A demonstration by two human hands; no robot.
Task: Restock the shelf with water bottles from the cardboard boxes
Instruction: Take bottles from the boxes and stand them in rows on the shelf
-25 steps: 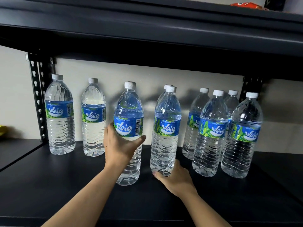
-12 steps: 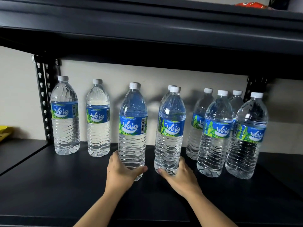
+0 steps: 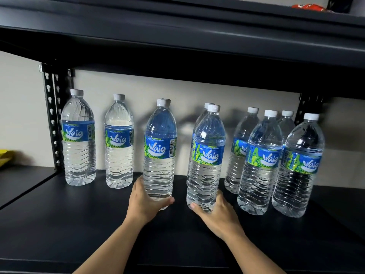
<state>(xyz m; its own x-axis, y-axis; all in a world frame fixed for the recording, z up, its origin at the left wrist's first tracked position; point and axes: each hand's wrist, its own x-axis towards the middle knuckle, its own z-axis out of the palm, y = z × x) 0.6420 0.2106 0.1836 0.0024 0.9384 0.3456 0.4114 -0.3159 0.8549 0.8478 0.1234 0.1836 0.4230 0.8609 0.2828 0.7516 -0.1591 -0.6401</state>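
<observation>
Shelf: the black shelf board [image 3: 79, 224] fills the lower frame; every bottle on it stands upright, capped and full of clear water.
Left pair: the corner bottle [image 3: 79, 139] and the second bottle [image 3: 119, 143] stand apart at the back, left of centre.
Right cluster [image 3: 261, 165]: four bottles packed close at the right of the frame, two in front and two behind.
Centre: the left-centre bottle [image 3: 160, 151] and the right-centre bottle [image 3: 207, 155] each hide another bottle, of which only a cap edge shows.
Change: a second ago your left hand was up at the label and that bottle stood nearer the front edge; now the bottle sits further back. Your right side has barely shifted.
Left hand [image 3: 144, 202]: fingers and thumb curled round the base of the left-centre bottle.
Right hand [image 3: 219, 212]: wrapped round the base of the right-centre bottle, thumb on its front.
</observation>
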